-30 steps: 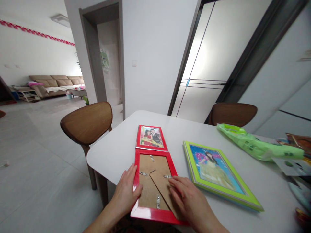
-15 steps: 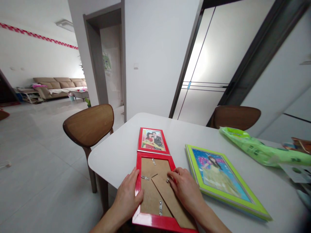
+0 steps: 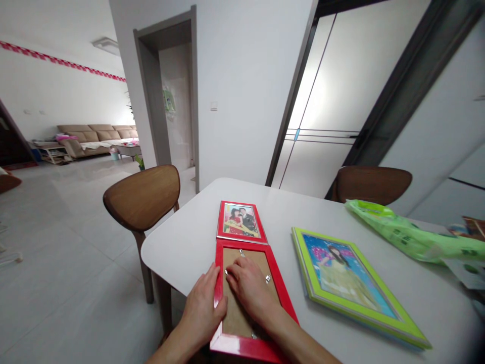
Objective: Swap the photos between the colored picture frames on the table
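A red picture frame (image 3: 279,275) lies face down before me, its brown backboard (image 3: 235,316) showing. My left hand (image 3: 202,301) grips the left edge, thumb on top of the rim. Reaching across the board, my right hand (image 3: 250,288) has its fingertips pinched at the small metal clip (image 3: 226,272) on the left side. Another metal clip (image 3: 268,278) shows at the right side, and one (image 3: 241,252) sits at the top, partly behind my fingers. My right forearm covers much of the board, including most of its stand.
Beyond it lies a second red frame (image 3: 260,222) with a couple's picture, face up. Lime-green frames (image 3: 303,263), apparently stacked, lie to the right on the white table (image 3: 182,237). A green plastic bag (image 3: 409,235) is farther right. Wooden chairs (image 3: 147,194) stand beyond the edges.
My right hand has moved left across the backboard, from the right-side clip to the left-side one. The right clip is now uncovered. My left hand keeps its hold on the frame.
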